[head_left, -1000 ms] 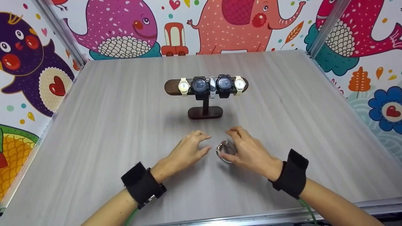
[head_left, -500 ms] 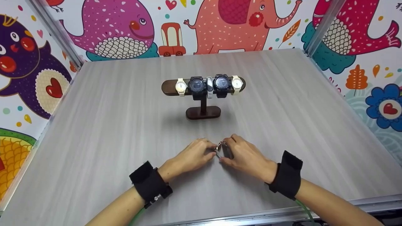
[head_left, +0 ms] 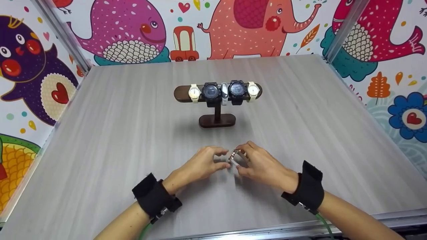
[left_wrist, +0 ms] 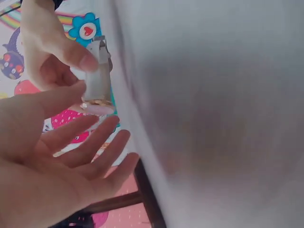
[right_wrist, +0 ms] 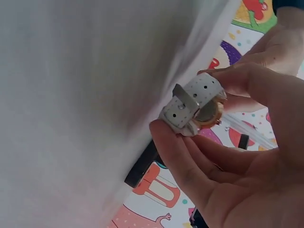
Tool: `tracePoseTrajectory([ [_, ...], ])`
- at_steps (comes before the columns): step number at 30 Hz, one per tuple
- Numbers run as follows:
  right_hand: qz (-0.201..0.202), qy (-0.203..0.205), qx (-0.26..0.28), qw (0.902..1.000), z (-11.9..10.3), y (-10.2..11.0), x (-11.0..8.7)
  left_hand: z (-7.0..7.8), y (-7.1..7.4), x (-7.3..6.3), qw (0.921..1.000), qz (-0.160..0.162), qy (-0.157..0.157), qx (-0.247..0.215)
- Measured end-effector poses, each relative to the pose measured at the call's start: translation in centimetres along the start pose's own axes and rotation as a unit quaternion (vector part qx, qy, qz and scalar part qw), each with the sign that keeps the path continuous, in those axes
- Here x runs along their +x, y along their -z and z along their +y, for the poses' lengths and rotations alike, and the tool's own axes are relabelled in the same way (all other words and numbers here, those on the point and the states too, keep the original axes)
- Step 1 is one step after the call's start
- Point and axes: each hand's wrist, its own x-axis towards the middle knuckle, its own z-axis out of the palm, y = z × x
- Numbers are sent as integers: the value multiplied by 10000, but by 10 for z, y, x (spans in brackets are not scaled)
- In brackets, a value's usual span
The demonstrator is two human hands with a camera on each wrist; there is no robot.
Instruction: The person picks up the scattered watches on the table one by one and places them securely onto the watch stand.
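My right hand (head_left: 263,165) pinches a wristwatch (head_left: 233,155) between thumb and fingertips, low over the table. In the right wrist view the watch's white dotted strap (right_wrist: 204,90) is looped through its metal buckle (right_wrist: 185,97), beside a rose-gold case (right_wrist: 209,116). My left hand (head_left: 201,163) is just left of the watch, thumb and fingers spread apart, thumb tip right at the case. The left wrist view shows those fingers (left_wrist: 102,142) loosely extended below the watch.
A dark wooden watch stand (head_left: 217,120) stands behind the hands. On its bar are two black watches (head_left: 210,90), two cream watches (head_left: 194,92) and a silver-white band (head_left: 224,91). Patterned walls (head_left: 310,20) border the grey table (head_left: 116,133); a metal rail (head_left: 273,230) edges its front.
My left hand moved right to the watch, its fingertips came together there half a second ago, and now they are spread again. My right hand has kept the watch, which has turned slightly.
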Motion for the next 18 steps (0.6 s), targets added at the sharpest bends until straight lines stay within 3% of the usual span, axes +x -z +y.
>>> tracePoseTrajectory([
  [3, 296, 164, 237, 9991, -5, 4, 0, 1, 5, -2, 9985, 165, -62, -520],
  [6, 687, 453, 492, 9954, -10, 7, -1, 3, 7, -4, 9928, 431, -442, -1030],
  [12, 1515, 1272, 1002, 9751, -20, 13, 4, 7, 11, -8, 9648, 1196, -1371, -1898],
  [15, 1787, 1632, 1189, 9630, -23, 14, 9, 8, 15, -9, 9545, 1413, -1612, -2074],
  [18, 1883, 1905, 1383, 9535, -24, 15, 13, 10, 18, -10, 9511, 1616, -1779, -1939],
])
